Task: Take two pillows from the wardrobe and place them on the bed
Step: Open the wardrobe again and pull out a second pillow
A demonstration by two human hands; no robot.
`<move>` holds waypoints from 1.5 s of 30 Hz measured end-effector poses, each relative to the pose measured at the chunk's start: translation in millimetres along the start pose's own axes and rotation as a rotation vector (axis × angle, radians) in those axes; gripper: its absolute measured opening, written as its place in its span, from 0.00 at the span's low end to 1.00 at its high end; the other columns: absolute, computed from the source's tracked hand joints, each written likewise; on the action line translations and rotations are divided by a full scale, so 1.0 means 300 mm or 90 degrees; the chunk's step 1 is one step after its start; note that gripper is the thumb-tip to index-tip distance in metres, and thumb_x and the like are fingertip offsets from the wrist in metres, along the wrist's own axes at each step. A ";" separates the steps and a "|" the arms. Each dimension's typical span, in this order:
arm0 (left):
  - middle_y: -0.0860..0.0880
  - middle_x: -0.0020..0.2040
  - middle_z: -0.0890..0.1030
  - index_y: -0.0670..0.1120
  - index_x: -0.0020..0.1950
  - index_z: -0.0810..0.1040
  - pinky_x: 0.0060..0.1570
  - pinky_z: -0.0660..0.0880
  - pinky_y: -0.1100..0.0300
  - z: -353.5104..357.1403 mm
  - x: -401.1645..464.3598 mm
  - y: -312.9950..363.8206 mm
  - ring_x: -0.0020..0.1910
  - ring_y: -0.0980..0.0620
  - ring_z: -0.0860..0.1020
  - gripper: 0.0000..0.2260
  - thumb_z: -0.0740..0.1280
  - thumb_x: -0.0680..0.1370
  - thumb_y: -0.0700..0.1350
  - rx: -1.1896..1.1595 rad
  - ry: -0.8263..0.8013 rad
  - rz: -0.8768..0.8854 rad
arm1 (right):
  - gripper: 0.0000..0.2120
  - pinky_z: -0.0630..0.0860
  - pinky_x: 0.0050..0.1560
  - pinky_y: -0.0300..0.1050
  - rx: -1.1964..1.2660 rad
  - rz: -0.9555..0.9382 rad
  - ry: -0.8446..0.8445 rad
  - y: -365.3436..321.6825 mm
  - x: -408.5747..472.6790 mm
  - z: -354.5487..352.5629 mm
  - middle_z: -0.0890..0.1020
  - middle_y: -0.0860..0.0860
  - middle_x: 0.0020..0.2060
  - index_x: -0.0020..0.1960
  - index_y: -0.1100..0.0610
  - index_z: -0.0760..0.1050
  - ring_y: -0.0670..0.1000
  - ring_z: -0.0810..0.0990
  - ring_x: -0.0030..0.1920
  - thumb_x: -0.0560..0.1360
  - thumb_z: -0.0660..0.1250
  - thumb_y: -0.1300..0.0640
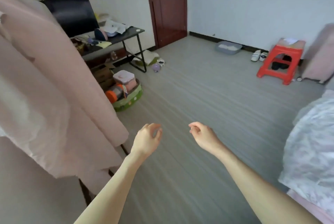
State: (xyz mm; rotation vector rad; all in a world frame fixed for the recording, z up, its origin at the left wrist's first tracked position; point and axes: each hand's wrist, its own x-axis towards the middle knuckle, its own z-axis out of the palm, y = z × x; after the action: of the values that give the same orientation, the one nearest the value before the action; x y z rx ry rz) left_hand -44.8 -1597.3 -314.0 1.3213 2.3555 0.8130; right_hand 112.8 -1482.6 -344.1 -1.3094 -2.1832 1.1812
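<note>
A wardrobe (45, 82) covered in pink fabric fills the left side of the view; its inside is hidden and no pillow shows. The bed (310, 144), under a pale flowered cover, juts in at the right edge. My left hand (147, 139) hangs over the grey floor just right of the wardrobe's lower corner, fingers loosely curled and holding nothing. My right hand (203, 135) floats beside it, about a hand's width away, also empty with the fingers loosely bent.
A dark desk (126, 35) with a monitor and clutter stands beyond the wardrobe. A green basket (129, 100) of containers sits on the floor beside it. A red stool (280, 62), shoes, a grey tray (228, 47) and a dark red door (169, 6) lie further off.
</note>
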 end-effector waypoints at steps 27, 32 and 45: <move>0.44 0.59 0.78 0.43 0.59 0.78 0.53 0.70 0.61 1.221 2.095 1.581 0.55 0.47 0.78 0.12 0.64 0.77 0.42 -0.119 -0.270 0.409 | 0.11 0.69 0.55 0.41 0.029 0.284 0.455 0.923 1.506 -1.628 0.81 0.56 0.53 0.57 0.61 0.75 0.57 0.78 0.55 0.78 0.59 0.62; 0.44 0.58 0.79 0.43 0.58 0.78 0.53 0.71 0.60 1.452 2.509 1.927 0.55 0.46 0.78 0.11 0.63 0.77 0.43 -0.117 -0.302 0.479 | 0.10 0.69 0.48 0.41 0.039 0.329 0.512 1.070 1.856 -1.973 0.81 0.59 0.51 0.56 0.62 0.75 0.58 0.79 0.52 0.77 0.59 0.63; 0.45 0.57 0.79 0.44 0.57 0.77 0.57 0.72 0.55 2.275 2.874 2.942 0.56 0.47 0.77 0.11 0.62 0.77 0.45 -0.121 -0.500 0.691 | 0.13 0.71 0.53 0.43 0.040 0.509 0.672 1.696 2.144 -2.821 0.82 0.59 0.52 0.60 0.58 0.74 0.57 0.78 0.55 0.77 0.57 0.61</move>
State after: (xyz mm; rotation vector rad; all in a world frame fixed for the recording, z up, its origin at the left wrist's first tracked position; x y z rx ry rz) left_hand 457.9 -280.0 -306.7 2.2691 0.8601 0.5422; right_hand 605.8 -412.5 -319.3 -2.1738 -0.8730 0.4776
